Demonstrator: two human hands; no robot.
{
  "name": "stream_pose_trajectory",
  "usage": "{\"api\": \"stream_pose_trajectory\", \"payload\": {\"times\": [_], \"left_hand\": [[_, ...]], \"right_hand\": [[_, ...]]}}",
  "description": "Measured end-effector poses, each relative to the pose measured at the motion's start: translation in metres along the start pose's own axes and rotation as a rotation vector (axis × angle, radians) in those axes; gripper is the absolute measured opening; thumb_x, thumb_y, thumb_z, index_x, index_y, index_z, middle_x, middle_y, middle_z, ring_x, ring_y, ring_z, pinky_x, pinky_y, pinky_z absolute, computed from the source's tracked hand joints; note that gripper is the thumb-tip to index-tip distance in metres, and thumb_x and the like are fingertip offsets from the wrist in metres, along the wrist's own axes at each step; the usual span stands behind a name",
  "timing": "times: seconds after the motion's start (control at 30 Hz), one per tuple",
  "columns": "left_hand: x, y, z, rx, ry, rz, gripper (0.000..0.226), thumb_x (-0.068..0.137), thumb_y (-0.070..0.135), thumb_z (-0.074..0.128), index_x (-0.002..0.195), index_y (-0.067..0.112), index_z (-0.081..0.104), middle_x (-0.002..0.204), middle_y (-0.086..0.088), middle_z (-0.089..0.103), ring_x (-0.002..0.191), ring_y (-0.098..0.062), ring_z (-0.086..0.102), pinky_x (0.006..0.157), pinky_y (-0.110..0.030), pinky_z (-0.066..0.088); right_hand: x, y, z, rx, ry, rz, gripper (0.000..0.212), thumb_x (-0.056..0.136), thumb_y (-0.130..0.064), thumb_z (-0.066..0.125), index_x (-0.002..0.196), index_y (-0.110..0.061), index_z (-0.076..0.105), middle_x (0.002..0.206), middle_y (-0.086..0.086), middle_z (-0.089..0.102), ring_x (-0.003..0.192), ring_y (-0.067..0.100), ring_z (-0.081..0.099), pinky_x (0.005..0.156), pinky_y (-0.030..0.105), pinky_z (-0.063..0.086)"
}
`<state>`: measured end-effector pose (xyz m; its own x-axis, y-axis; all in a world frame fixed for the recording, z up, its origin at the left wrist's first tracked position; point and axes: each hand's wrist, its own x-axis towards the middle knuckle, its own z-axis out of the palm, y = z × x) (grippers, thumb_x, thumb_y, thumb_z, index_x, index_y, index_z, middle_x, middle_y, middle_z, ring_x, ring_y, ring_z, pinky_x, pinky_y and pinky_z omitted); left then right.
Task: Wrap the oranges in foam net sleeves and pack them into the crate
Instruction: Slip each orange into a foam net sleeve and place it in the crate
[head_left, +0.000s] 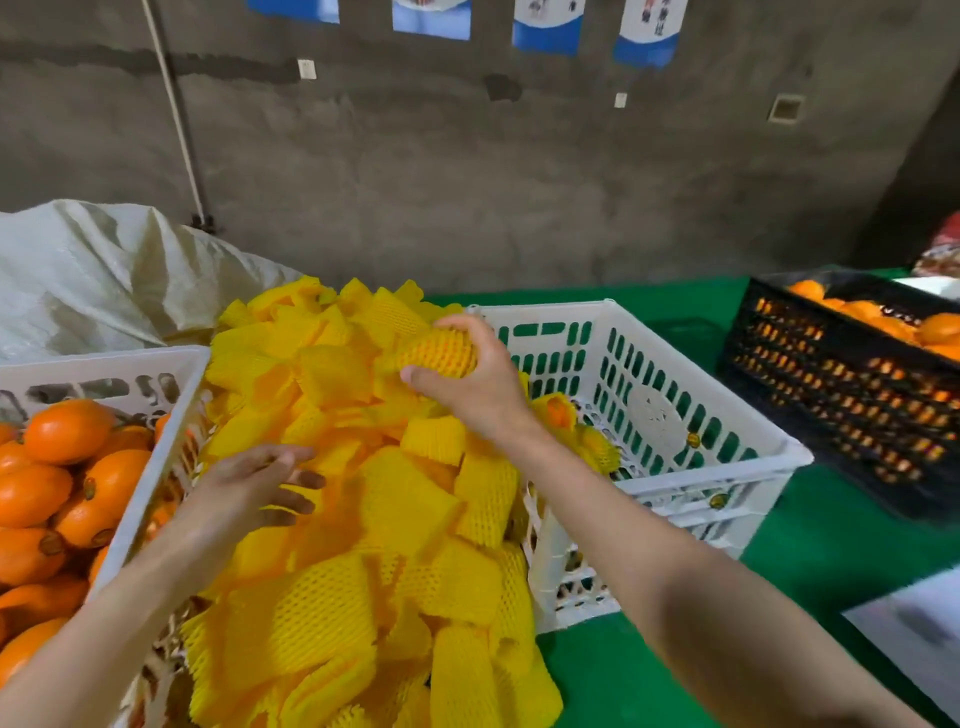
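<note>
My right hand (480, 387) grips a wrapped orange (439, 352) in a yellow foam net sleeve, held above the far end of the sleeve pile, beside the white crate (691, 384). Inside that crate lie a few wrapped oranges (582, 431) near its left wall. A big heap of yellow foam net sleeves (363, 493) fills the middle. My left hand (254, 488) hovers with spread, relaxed fingers over the pile's left side and holds nothing. Bare oranges (57, 478) fill a white crate (156, 364) at the left.
A black crate (810, 374) with oranges stands at the right on the green table cover (831, 545). A pale woven sack (104, 275) lies at the back left. A grey concrete wall rises behind. A white blurred object (914, 639) sits at the lower right.
</note>
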<state>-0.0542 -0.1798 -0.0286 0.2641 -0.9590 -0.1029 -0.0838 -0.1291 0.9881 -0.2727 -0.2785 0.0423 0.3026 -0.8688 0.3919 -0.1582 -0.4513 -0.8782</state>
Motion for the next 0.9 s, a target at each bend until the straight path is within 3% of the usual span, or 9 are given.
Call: {"api": "stream_pose_trajectory", "payload": {"times": [0.1, 0.17, 0.33, 0.43, 0.5, 0.6, 0.67, 0.8, 0.9], "left_hand": [[-0.004, -0.001, 0.009, 0.057, 0.007, -0.003, 0.021, 0.097, 0.02, 0.047, 0.108, 0.013, 0.064, 0.085, -0.005, 0.073, 0.069, -0.023, 0.066, 0.062, -0.037, 0.049], [-0.006, -0.001, 0.018, 0.098, 0.003, -0.002, 0.019, 0.097, 0.016, 0.047, 0.104, 0.012, 0.064, 0.083, -0.007, 0.073, 0.066, -0.022, 0.066, 0.061, -0.037, 0.048], [-0.008, -0.004, 0.028, 0.192, 0.007, -0.025, 0.016, 0.096, 0.015, 0.05, 0.1, 0.01, 0.064, 0.086, -0.01, 0.072, 0.069, -0.025, 0.066, 0.065, -0.039, 0.048], [-0.008, -0.002, 0.023, 0.221, 0.034, -0.025, 0.016, 0.094, 0.017, 0.052, 0.101, 0.012, 0.065, 0.084, -0.007, 0.072, 0.07, -0.024, 0.068, 0.065, -0.038, 0.051], [-0.008, 0.001, 0.016, 0.225, 0.053, -0.024, 0.016, 0.093, 0.02, 0.053, 0.102, 0.014, 0.065, 0.084, -0.004, 0.072, 0.071, -0.022, 0.069, 0.064, -0.035, 0.052], [-0.008, 0.003, 0.008, 0.225, 0.079, -0.019, 0.017, 0.091, 0.023, 0.054, 0.101, 0.017, 0.066, 0.086, -0.003, 0.072, 0.073, -0.021, 0.069, 0.066, -0.036, 0.052], [-0.009, 0.001, 0.002, 0.214, 0.117, -0.013, 0.016, 0.092, 0.022, 0.053, 0.1, 0.016, 0.066, 0.087, -0.004, 0.072, 0.073, -0.021, 0.07, 0.067, -0.036, 0.052], [-0.006, 0.003, 0.001, 0.198, 0.129, -0.014, 0.016, 0.094, 0.021, 0.052, 0.101, 0.015, 0.065, 0.087, -0.004, 0.072, 0.073, -0.019, 0.069, 0.065, -0.032, 0.051], [-0.011, 0.006, 0.0, 0.188, 0.128, 0.006, 0.016, 0.095, 0.021, 0.052, 0.103, 0.015, 0.064, 0.087, -0.002, 0.072, 0.073, -0.018, 0.069, 0.062, -0.027, 0.051]], "right_hand": [[0.031, 0.03, -0.05, -0.044, 0.294, 0.131, 0.047, 0.072, -0.033, 0.078, 0.107, -0.028, 0.048, 0.112, 0.0, 0.054, 0.097, 0.011, 0.054, 0.079, 0.026, 0.049], [0.047, 0.058, -0.078, -0.216, 0.288, 0.315, 0.055, 0.072, -0.036, 0.077, 0.116, -0.023, 0.047, 0.124, 0.006, 0.051, 0.106, 0.02, 0.052, 0.083, 0.032, 0.048], [0.059, 0.122, -0.104, -0.875, -0.409, 0.452, 0.069, 0.073, -0.031, 0.074, 0.134, -0.018, 0.043, 0.142, 0.006, 0.04, 0.124, 0.024, 0.042, 0.092, 0.032, 0.041], [0.065, 0.137, -0.091, -0.938, -0.558, 0.372, 0.069, 0.078, -0.02, 0.067, 0.139, -0.021, 0.035, 0.14, 0.01, 0.04, 0.12, 0.027, 0.046, 0.096, 0.037, 0.045], [0.071, 0.144, -0.082, -0.917, -0.587, 0.349, 0.078, 0.081, -0.02, 0.066, 0.145, -0.027, 0.023, 0.148, 0.012, 0.028, 0.132, 0.034, 0.034, 0.107, 0.046, 0.036], [0.072, 0.151, -0.078, -0.964, -0.59, 0.342, 0.087, 0.084, -0.026, 0.065, 0.148, -0.034, 0.006, 0.158, 0.006, -0.01, 0.144, 0.034, -0.011, 0.113, 0.058, 0.004], [0.072, 0.151, -0.077, -0.976, -0.588, 0.306, 0.091, 0.083, -0.033, 0.067, 0.148, -0.035, 0.003, 0.156, 0.004, -0.019, 0.142, 0.032, -0.02, 0.111, 0.058, -0.005], [0.066, 0.144, -0.081, -1.014, -0.564, 0.281, 0.089, 0.083, -0.033, 0.067, 0.149, -0.031, 0.008, 0.157, 0.006, -0.015, 0.142, 0.032, -0.018, 0.111, 0.058, -0.007], [0.063, 0.127, -0.081, -1.002, -0.246, 0.156, 0.069, 0.082, -0.023, 0.065, 0.143, -0.02, 0.032, 0.155, 0.013, 0.011, 0.144, 0.033, 0.002, 0.113, 0.056, 0.004]]}}
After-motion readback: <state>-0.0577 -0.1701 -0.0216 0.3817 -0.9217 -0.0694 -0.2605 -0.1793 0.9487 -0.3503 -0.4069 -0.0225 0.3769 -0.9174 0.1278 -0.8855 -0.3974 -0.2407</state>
